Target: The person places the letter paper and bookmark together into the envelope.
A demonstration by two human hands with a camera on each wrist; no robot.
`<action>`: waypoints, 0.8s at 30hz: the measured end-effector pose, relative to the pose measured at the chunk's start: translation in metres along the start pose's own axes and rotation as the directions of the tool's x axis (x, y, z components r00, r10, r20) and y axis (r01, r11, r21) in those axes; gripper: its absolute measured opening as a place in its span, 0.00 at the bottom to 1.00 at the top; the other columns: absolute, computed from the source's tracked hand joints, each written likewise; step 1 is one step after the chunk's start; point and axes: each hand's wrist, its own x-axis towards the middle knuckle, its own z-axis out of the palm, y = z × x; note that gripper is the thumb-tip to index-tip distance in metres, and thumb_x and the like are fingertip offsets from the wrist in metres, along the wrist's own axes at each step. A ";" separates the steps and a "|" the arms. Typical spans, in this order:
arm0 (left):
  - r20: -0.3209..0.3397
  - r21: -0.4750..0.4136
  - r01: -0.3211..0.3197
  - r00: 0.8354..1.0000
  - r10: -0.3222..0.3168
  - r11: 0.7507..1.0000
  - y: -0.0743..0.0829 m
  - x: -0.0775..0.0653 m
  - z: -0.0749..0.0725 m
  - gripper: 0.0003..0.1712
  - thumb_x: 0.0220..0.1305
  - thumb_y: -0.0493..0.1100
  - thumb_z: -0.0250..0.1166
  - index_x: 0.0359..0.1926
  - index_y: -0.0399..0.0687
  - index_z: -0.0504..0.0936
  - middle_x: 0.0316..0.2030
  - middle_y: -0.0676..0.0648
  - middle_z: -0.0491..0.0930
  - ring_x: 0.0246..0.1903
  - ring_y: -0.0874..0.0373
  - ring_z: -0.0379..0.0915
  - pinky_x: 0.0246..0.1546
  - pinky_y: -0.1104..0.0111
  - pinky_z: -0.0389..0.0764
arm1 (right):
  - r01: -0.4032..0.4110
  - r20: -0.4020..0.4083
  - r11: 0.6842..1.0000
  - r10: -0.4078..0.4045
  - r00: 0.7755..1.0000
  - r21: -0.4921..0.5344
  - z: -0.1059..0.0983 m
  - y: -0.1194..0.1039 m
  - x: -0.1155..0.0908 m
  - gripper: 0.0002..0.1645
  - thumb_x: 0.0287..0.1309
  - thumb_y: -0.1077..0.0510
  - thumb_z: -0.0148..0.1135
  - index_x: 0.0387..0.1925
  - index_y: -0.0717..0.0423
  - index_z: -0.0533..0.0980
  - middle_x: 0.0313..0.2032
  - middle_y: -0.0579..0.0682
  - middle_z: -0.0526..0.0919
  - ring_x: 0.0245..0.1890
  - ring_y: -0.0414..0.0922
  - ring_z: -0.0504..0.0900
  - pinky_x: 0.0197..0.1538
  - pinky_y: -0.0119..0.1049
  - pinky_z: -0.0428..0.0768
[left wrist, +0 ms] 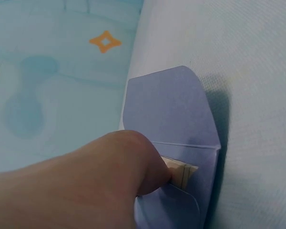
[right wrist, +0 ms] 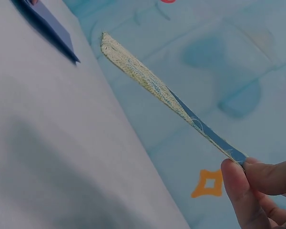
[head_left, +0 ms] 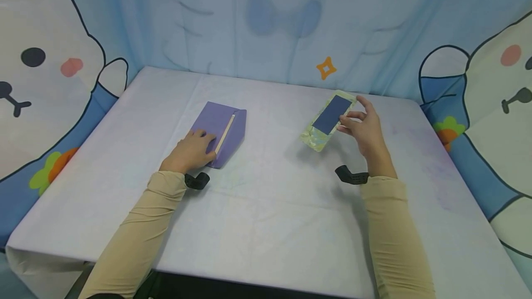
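A purple envelope (head_left: 209, 119) lies on the table with its flap unfolded to the right. Cream paper (left wrist: 183, 172) shows in its opening. My left hand (head_left: 189, 151) is on the envelope, fingers bent over its front and thumb at the opening, against the paper in the left wrist view. Above the table at the right, my right hand (head_left: 365, 130) pinches the edge of a flat, pale green patterned cloth piece (right wrist: 143, 78) between thumb and fingers. A dark blue rectangular panel (head_left: 331, 114) covers the middle of its upper face. The cloth piece is tilted.
A white cloth covers the table (head_left: 266, 216). Behind it hangs a light blue curtain (head_left: 287, 45) printed with bears, a heart and a star. Black wrist straps (head_left: 351, 175) sit on both wrists.
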 end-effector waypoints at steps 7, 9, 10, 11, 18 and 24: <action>0.006 -0.001 0.001 1.000 -0.001 1.000 -0.001 0.001 0.000 0.34 0.61 0.50 0.53 0.68 0.43 0.65 0.67 0.34 0.60 0.68 0.33 0.52 0.60 0.36 0.61 | 0.010 -0.008 1.000 -0.010 1.000 0.005 0.007 -0.002 -0.001 0.50 0.59 0.64 0.60 0.74 0.35 0.46 0.41 0.47 0.68 0.34 0.36 0.80 0.39 0.26 0.82; 0.005 -0.001 -0.001 1.000 0.001 1.000 -0.001 0.001 0.000 0.34 0.61 0.50 0.53 0.68 0.43 0.65 0.67 0.34 0.60 0.68 0.33 0.52 0.60 0.37 0.61 | 0.022 -0.014 1.000 -0.022 1.000 0.009 0.010 -0.003 -0.002 0.50 0.59 0.65 0.60 0.74 0.35 0.47 0.41 0.47 0.68 0.35 0.36 0.80 0.39 0.27 0.82; 0.004 -0.001 -0.002 1.000 0.002 1.000 -0.001 0.002 0.000 0.34 0.61 0.50 0.53 0.68 0.43 0.65 0.67 0.34 0.60 0.68 0.33 0.52 0.60 0.37 0.62 | 0.029 -0.018 1.000 -0.029 0.999 0.008 0.011 -0.003 -0.002 0.49 0.59 0.65 0.60 0.74 0.36 0.47 0.41 0.47 0.68 0.35 0.36 0.80 0.39 0.26 0.82; 0.003 -0.001 -0.002 1.000 0.002 1.000 -0.001 0.002 0.000 0.34 0.61 0.50 0.53 0.68 0.43 0.65 0.67 0.34 0.60 0.68 0.33 0.52 0.60 0.37 0.62 | 0.033 -0.021 0.999 -0.033 0.999 0.010 0.013 -0.004 -0.002 0.49 0.59 0.65 0.60 0.74 0.36 0.47 0.40 0.47 0.68 0.35 0.36 0.80 0.39 0.26 0.82; -0.003 0.003 -0.002 1.000 0.002 1.000 -0.002 0.002 0.001 0.34 0.61 0.50 0.53 0.68 0.44 0.65 0.67 0.34 0.61 0.67 0.33 0.53 0.60 0.38 0.63 | 0.051 -0.021 0.996 -0.050 0.999 0.068 0.024 -0.012 -0.009 0.49 0.58 0.66 0.60 0.73 0.38 0.47 0.40 0.48 0.67 0.35 0.37 0.80 0.39 0.27 0.83; -0.007 0.003 -0.002 1.000 0.002 1.000 -0.002 0.003 0.002 0.34 0.61 0.50 0.53 0.68 0.44 0.66 0.67 0.34 0.61 0.67 0.35 0.54 0.60 0.38 0.63 | 0.072 -0.020 0.994 -0.070 0.997 0.085 0.036 -0.015 -0.012 0.49 0.58 0.67 0.60 0.73 0.39 0.47 0.40 0.48 0.67 0.36 0.39 0.80 0.39 0.28 0.83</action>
